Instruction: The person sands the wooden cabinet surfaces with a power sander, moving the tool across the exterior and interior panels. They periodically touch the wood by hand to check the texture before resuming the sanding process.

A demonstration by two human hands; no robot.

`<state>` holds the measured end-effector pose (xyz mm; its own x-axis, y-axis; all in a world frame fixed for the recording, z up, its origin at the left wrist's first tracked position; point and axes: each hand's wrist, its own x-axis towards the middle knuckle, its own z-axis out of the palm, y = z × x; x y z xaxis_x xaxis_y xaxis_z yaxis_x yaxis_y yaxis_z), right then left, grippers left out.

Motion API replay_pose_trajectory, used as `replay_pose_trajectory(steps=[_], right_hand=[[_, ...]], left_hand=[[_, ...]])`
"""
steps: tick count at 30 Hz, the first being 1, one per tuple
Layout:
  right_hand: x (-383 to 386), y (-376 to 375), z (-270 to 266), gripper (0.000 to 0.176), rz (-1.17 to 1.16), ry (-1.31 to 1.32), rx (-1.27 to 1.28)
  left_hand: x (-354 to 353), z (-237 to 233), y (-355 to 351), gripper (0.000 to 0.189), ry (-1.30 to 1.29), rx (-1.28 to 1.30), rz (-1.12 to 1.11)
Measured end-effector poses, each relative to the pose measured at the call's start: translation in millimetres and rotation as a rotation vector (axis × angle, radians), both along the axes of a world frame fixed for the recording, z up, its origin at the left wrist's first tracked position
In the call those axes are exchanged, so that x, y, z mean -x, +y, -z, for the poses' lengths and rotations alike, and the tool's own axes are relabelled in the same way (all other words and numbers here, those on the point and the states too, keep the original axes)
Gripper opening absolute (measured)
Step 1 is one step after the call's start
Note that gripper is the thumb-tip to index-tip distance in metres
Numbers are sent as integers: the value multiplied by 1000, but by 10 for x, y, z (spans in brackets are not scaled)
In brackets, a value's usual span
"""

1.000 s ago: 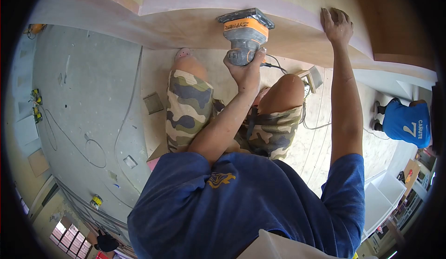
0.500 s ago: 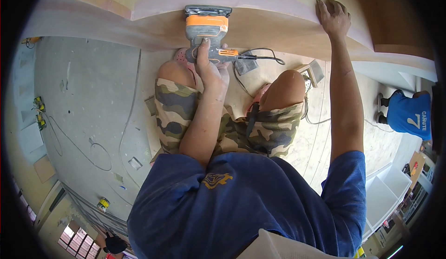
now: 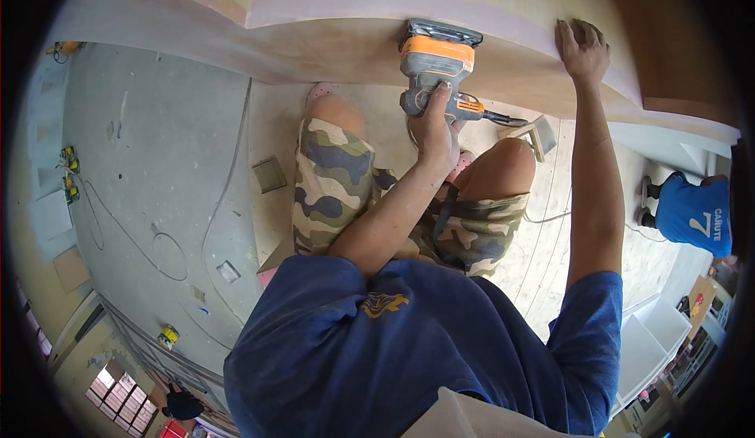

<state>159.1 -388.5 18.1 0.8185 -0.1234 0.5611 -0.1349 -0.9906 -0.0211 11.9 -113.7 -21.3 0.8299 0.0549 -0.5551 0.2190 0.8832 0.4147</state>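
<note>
My left hand is wrapped round the body of an orange and grey electric sander. The sander's black pad presses against the curved front edge of a pale wooden panel. A power cord leaves the tool's right end. Farther right, my right hand lies on the panel's upper edge, fingers spread and holding nothing. The fingers of my left hand under the sander are partly hidden.
A small wooden block piece stands on the floor beyond my right knee. A dark square pad lies left of my legs. Cables trail over the grey floor. A person in a blue shirt is at the right.
My left hand and the sander have moved right along the panel's edge, and the sander is now tilted. My right hand stays on the panel; the view has shifted slightly.
</note>
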Motion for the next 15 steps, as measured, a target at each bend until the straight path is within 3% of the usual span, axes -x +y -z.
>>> replay_pose_trajectory(steps=[9, 15], right_hand=[[5, -204, 51, 45, 12, 29, 10], [-2, -206, -70, 53, -26, 68, 42]], left_hand=[[-4, 185, 60, 42, 58, 51, 45], [101, 19, -117, 41, 56, 117, 75]])
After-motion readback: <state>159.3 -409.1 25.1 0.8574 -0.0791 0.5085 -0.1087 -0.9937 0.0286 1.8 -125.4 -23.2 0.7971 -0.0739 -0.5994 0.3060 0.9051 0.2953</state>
